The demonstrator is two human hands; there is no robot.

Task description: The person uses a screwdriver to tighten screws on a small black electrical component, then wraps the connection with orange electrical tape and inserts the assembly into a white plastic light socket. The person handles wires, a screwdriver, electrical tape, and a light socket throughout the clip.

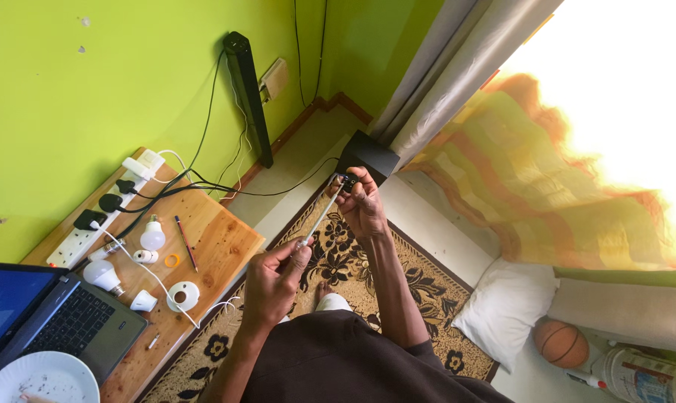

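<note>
My left hand (274,280) grips the clear handle end of a thin screwdriver (319,216), whose shaft runs up and to the right. Its tip meets a small dark part (347,181) pinched between the fingers of my right hand (364,203). Both hands are raised above a patterned brown rug (420,280), just right of the wooden table (218,246). What the small part is cannot be made out.
On the table lie white bulbs (153,236), bulb parts, a round white cap (183,295), a pencil, a power strip (92,224) with plugs, a laptop (62,321) and a paper plate (39,377). A black speaker (368,157), a white pillow (506,310) and a basketball (560,343) sit on the floor.
</note>
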